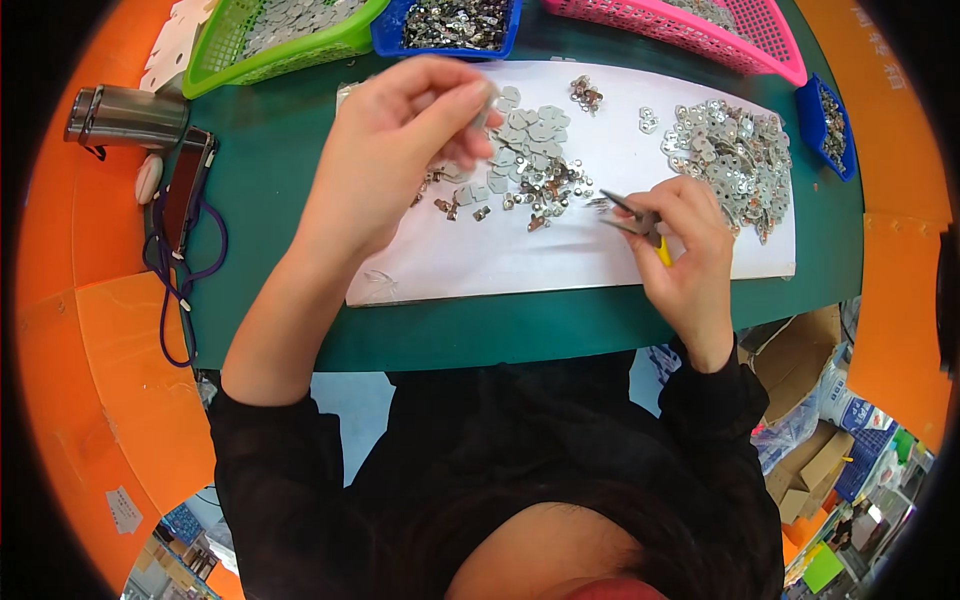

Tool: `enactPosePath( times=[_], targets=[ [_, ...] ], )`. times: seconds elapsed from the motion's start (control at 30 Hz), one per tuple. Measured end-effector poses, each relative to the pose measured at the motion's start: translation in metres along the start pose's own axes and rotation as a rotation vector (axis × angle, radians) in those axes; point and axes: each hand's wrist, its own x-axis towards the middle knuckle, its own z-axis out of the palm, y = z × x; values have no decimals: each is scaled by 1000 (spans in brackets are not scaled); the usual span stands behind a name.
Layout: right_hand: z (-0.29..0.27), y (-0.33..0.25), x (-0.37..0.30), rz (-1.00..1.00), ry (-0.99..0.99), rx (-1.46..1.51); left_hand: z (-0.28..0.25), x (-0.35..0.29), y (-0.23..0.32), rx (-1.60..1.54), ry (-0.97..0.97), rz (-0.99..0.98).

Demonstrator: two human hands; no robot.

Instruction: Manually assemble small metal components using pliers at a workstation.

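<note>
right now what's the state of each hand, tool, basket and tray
Yellow-handled metal pliers, jaws open
Right hand, closed around the pliers
Left hand, pinching a blurred grey piece
Green plastic mesh basket, holding flat grey pieces
Pink plastic mesh basket, holding small metal pieces
Two blue plastic trays, holding metal parts

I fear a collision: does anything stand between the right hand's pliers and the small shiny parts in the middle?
Nothing visible does: the small shiny parts lie on the white board, left of the open pliers.

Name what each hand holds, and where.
Right hand: pliers, by the yellow handle. Left hand: a small grey piece, which part too blurred to tell.
</note>
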Motion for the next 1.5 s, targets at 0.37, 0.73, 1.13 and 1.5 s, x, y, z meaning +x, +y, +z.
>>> enactPosePath(
  times=[0.37, 0.73, 1.13, 1.5],
  targets=[
    [34, -22, 7, -327, -28, -236, -6, -87, -35, -268, 244, 13],
    [35, -32, 12, -293, 128, 22, 16, -77, -44, -807, -7, -353],
    [43, -40, 2, -76, 86, 428, 30, -77, -53, -1000, -176, -326],
    [39, -42, 3, 35, 20, 398, 38, -80, -54, -923, -139, -224]
  ],
)
